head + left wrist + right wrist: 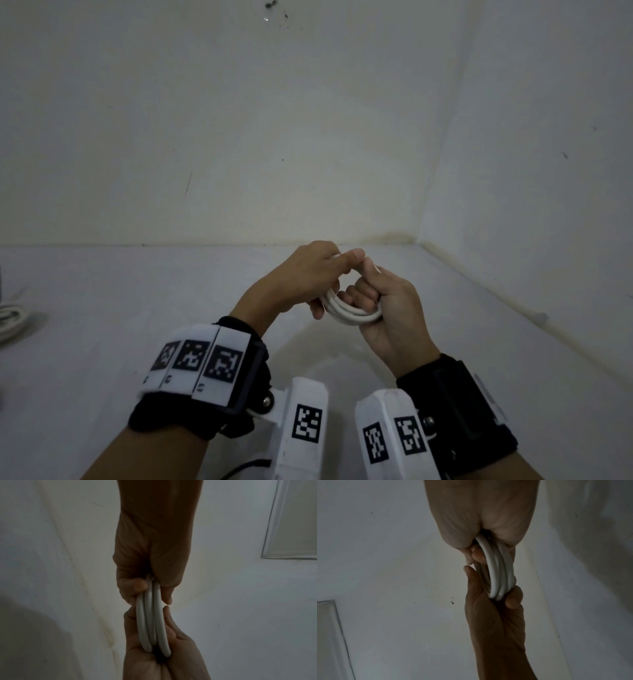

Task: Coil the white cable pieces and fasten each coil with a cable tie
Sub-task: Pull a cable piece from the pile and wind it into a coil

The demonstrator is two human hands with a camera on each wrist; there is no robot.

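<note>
Both hands clench the white cable coil (352, 310) above the table (102, 308), left hand (305, 277) at ten o'clock, right hand (390, 308) at three; loosening either grip risks the untied loops springing apart.

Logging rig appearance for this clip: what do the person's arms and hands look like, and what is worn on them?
Both hands, left hand and right hand, are bare, forearms unsleeved. Each wrist carries a black strap with white blocks bearing black-and-white square marker tags. A thin black cable trails near the left mount.
</note>
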